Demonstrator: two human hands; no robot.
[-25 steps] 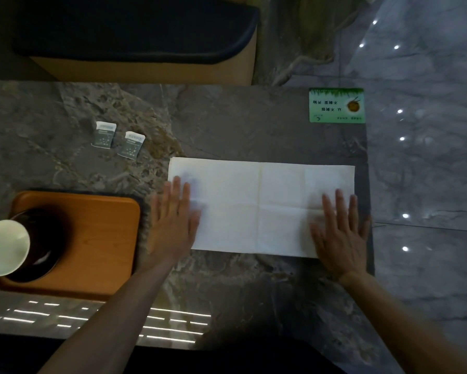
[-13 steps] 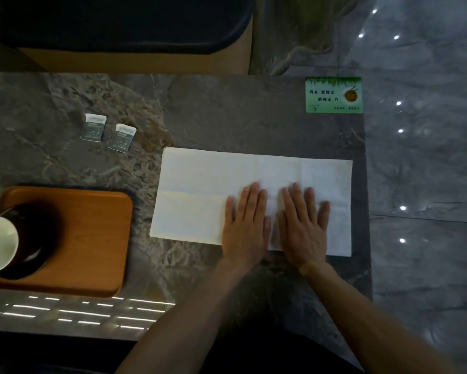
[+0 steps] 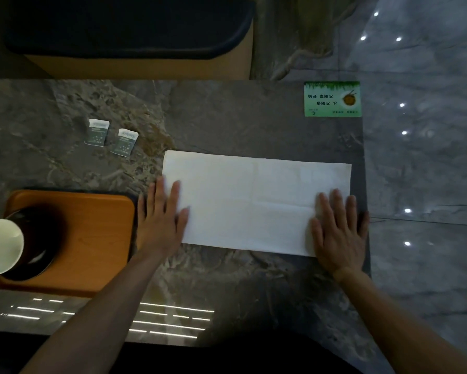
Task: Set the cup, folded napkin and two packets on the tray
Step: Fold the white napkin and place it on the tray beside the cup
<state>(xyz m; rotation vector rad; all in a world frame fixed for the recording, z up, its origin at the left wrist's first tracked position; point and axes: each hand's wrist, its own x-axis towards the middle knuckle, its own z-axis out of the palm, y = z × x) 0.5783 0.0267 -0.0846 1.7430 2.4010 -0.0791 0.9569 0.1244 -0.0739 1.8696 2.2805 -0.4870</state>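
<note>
**Napkin pressed flat, not yet on the tray**

Both hands lie palm-down with fingers spread, pinching nothing. The left hand (image 3: 160,220) rests over the left end of the long white paper napkin (image 3: 256,201), and the right hand (image 3: 337,230) covers its right end near the lower corner. The napkin lies as a wide strip between them on the grey marbled stone table (image 3: 227,122), with faint crease lines visible.

Just left of the left hand sits the orange wooden tray (image 3: 92,238), already bearing the pale paper cup (image 3: 0,249) on a dark round saucer (image 3: 38,238). Beyond the left hand's fingertips lie the two small grey-and-white packets (image 3: 110,137), side by side on the bare stone, well apart from the tray. A green printed card (image 3: 332,99) lies beyond the right hand at the table's far corner.

The risks, as I judge them: the right hand sits close to the table's right edge, so a careless fold could drag the napkin over it. Thin paper may crease unevenly or tear if the palms slide apart under pressure. A sweep of the left forearm towards the packets could knock the tall cup.
</note>
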